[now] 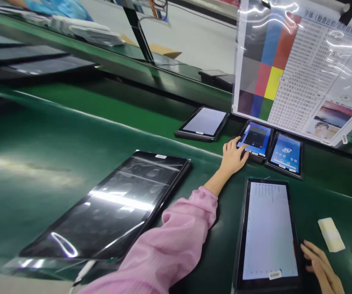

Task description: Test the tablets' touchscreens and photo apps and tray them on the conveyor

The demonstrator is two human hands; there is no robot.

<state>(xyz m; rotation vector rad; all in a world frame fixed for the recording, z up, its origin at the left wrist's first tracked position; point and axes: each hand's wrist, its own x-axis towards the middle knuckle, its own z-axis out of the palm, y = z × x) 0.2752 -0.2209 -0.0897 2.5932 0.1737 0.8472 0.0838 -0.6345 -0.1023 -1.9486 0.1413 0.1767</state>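
Observation:
My left hand [233,156] reaches forward to a small tablet [255,139] with a lit blue screen. Its fingers are apart and rest at the tablet's left edge and lower corner. Beside a larger tablet [269,228] with a white lit screen lies my right hand [321,263], fingers loosely stretched near its right edge. Whether they touch it I cannot tell. Right of the blue tablet lies another small tablet [285,153] showing app icons. To the left of my forearm is a big dark-screened tablet [111,204] in clear film, a white cable [85,271] at its near edge.
Another tablet [205,122] with a pale screen lies farther back. A test chart [301,73] in a clear sleeve stands behind the small tablets. A folded white cloth [331,234] lies at the right. Several tablets [38,61] sit at far left, near a blue-gloved co-worker's hand [67,8].

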